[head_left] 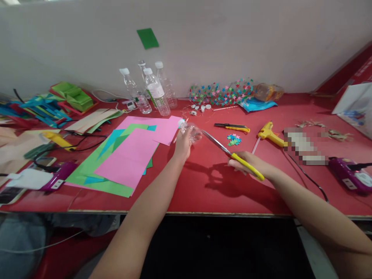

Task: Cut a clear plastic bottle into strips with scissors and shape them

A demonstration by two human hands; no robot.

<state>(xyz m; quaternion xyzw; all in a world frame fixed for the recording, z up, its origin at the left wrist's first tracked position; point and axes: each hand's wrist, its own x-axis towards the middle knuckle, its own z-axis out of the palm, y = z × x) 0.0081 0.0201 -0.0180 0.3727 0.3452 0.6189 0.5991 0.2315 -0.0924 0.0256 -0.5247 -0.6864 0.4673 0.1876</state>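
My left hand [183, 144] is closed round the neck end of a clear plastic bottle top [195, 133], which has a white cap. The wide end of that piece faces right. In my right hand [247, 162] are scissors [242, 164] with yellow handles, my fingers wrapped about the grips. Their metal blades point up and left, and the tips reach the rim of the plastic piece; whether they touch it I cannot tell. Close by lie a yellow box cutter [236, 128] and a small pile of star sequins [234, 140].
Coloured paper sheets [128, 157] lie to the left, with several clear bottles [157, 91] behind them. A star-covered bottle [221, 93] rests along the wall. At right are a yellow glue gun [271, 133] and a purple power strip [350, 174] with cords.
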